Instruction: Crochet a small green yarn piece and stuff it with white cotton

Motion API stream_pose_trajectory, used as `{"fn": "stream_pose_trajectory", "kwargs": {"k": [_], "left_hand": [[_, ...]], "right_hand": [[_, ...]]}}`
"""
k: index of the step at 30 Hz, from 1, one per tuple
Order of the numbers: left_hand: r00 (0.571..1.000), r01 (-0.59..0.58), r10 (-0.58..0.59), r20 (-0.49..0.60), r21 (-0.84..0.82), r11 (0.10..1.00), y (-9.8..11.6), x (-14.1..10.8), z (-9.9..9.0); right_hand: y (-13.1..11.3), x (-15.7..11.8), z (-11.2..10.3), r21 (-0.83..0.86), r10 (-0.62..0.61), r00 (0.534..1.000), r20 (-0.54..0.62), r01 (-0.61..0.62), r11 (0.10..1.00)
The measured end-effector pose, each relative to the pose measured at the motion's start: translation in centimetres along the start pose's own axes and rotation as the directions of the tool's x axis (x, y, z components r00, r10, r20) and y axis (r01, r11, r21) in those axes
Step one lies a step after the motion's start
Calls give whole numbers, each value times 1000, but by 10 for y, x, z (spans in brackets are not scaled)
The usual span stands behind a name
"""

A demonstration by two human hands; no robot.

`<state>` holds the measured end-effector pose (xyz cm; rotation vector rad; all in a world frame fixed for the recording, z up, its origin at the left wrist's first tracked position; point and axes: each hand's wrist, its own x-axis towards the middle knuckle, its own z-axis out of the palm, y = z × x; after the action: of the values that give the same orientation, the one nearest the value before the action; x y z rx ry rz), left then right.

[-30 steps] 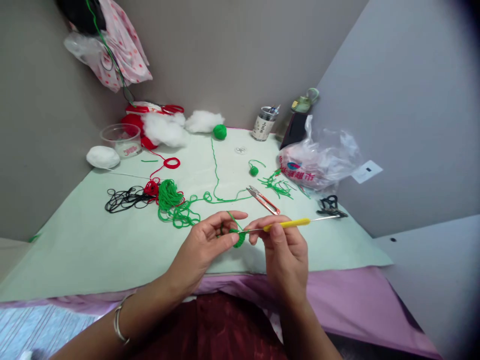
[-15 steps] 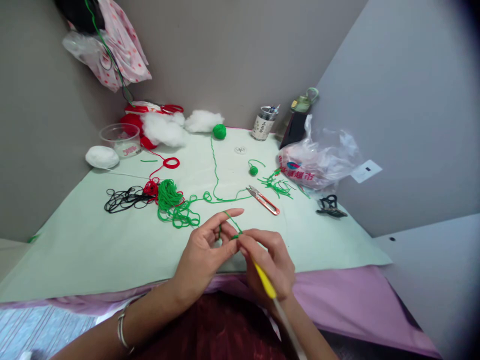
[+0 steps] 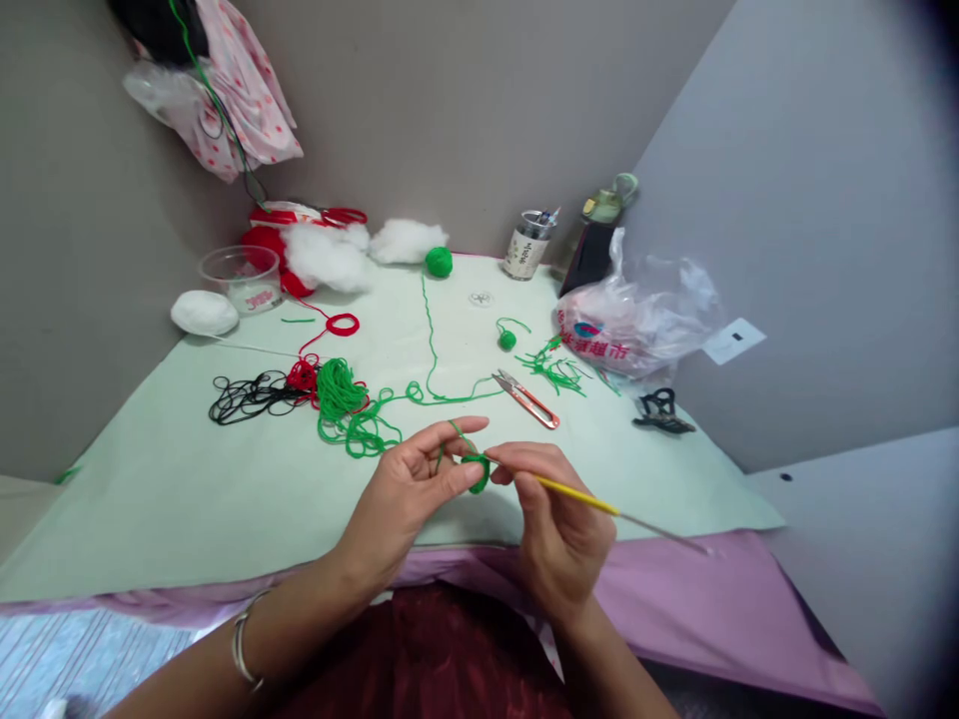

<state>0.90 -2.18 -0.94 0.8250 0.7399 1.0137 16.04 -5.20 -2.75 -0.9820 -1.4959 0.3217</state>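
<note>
My left hand (image 3: 409, 489) pinches a small green crocheted piece (image 3: 478, 473) between thumb and fingers, and green yarn loops over its raised index finger. In my right hand (image 3: 561, 519) is a crochet hook (image 3: 580, 494) with a yellow handle, its tip at the top edge of the green piece and its metal back end pointing right. A tangle of loose green yarn (image 3: 360, 424) lies on the table just beyond my left hand. Thread snips (image 3: 528, 399) with orange handles rest beyond my right hand.
Black yarn (image 3: 255, 397), a red ring (image 3: 343, 325) and a plastic tub (image 3: 244, 285) are at the left. White stuffing (image 3: 330, 258) and a green yarn ball (image 3: 439, 263) stand at the back. Green scraps (image 3: 558, 371), a plastic bag (image 3: 636, 325) and a black clip (image 3: 660, 412) are at the right.
My right hand has turned and shifted right, swinging the hook from pointing down toward me to pointing right. The green piece now shows more between my hands.
</note>
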Motion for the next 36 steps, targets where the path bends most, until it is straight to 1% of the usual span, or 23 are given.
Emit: {"fn": "stream_pose_trajectory", "kwargs": {"k": [2,3,4,5,6,7,9,10,11,12,14,16,20,22,23,25,27,28,30,32,33,34,36], "left_hand": [[998,60,-60,-1,-57,997,-1,2,-1],[993,114,-112,24,-101,988,0,3,-2],[985,168,-162,55,-145,975,0,4,-3],[976,214,-202,85,-183,959,1,5,-4],[970,239,-221,103,-212,948,2,6,-6],[970,239,-220,106,-229,944,3,7,-7],[982,184,-172,72,-221,958,4,7,-8],[988,153,-144,61,-197,968,5,6,-7],[991,126,-117,63,-169,978,5,5,-6],[993,103,-93,73,-139,985,5,4,-5],[994,70,-62,95,-86,994,4,3,-3],[996,48,-44,73,-44,998,4,2,-2],[1000,23,-23,-13,19,1000,5,1,-3],[1000,22,-21,-18,35,999,5,0,-4],[1000,19,-19,-15,40,999,5,0,-5],[1000,5,-5,-5,56,998,4,-1,-6],[999,-35,36,-8,106,994,2,-1,-8],[998,-61,65,-18,146,987,1,-1,-8],[991,-114,127,-49,223,968,-1,-2,-7],[984,-138,160,-73,244,960,-3,-2,-5],[985,-131,151,-81,215,968,-4,-2,-4],[989,-104,119,-84,162,981,-4,-2,-3],[998,14,-14,-54,13,1000,-4,0,-3]], "right_hand": [[2,-5,-1,-164,-137,990,32,140,977],[3,-6,-1,-217,-186,981,52,193,957],[3,-7,-2,-235,-203,977,58,211,949],[4,-6,-3,-215,-180,983,38,184,959],[5,-4,-4,-155,-120,993,-3,118,981],[5,-2,-4,-60,-32,998,-56,29,998],[5,4,-5,161,151,982,-118,-131,978],[5,6,-5,238,213,971,-109,-183,954],[5,8,-4,278,243,967,-81,-212,937],[4,9,-3,284,247,968,-48,-224,932],[3,9,-1,243,230,973,-4,-222,944],[4,7,0,239,237,972,-5,-229,944],[7,4,-1,391,325,946,10,-303,869],[7,4,-3,433,333,943,29,-312,846],[6,5,-5,426,325,945,32,-307,851],[1,6,-7,351,297,954,25,-287,891],[-3,6,-9,207,232,973,12,-229,951],[-5,5,-10,127,173,985,12,-173,977],[-5,2,-9,-17,5,999,43,-5,1000],[0,-3,-5,-146,-159,982,98,172,974],[4,-6,-3,-212,-218,969,114,238,948],[7,-9,-1,-283,-251,959,133,279,918],[12,-13,2,-373,-303,951,64,304,877]]}}
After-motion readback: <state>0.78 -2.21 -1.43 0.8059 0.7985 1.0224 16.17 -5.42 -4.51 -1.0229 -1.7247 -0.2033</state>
